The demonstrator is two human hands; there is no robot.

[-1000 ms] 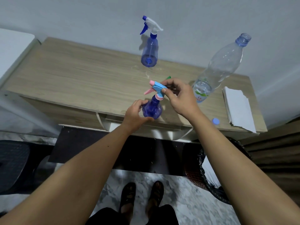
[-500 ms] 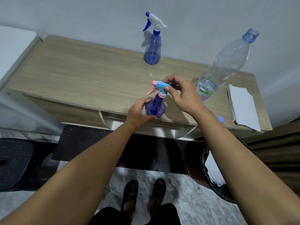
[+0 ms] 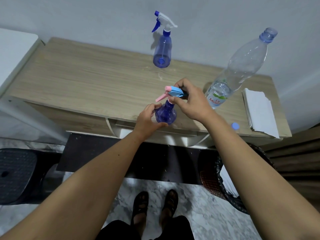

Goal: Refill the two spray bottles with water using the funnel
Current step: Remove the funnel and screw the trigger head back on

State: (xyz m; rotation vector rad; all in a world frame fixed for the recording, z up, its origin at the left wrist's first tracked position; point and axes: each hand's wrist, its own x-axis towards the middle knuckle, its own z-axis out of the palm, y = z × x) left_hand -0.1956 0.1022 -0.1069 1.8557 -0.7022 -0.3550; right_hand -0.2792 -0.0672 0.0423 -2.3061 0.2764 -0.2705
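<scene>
Left hand (image 3: 147, 121) grips round body of small spray bottle (image 3: 165, 115) at front edge of worktop (image 3: 83, 84); right hand (image 3: 192, 103) pinches its blue-pink spray head (image 3: 173, 93), maybe turning it. Second spray bottle (image 3: 162, 49) upright at back, water bottle (image 3: 239, 66) uncapped at right, cap (image 3: 235, 126) near paper (image 3: 259, 110)

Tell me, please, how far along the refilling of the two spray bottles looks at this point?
Done: the water bottle stands uncapped, its cap on the table. In hand: the left hand holds the near spray bottle while the right hand grips its pink and blue spray head. Left: the far spray bottle stands untouched; whether either bottle is filled cannot be told. No funnel is visible.
</scene>
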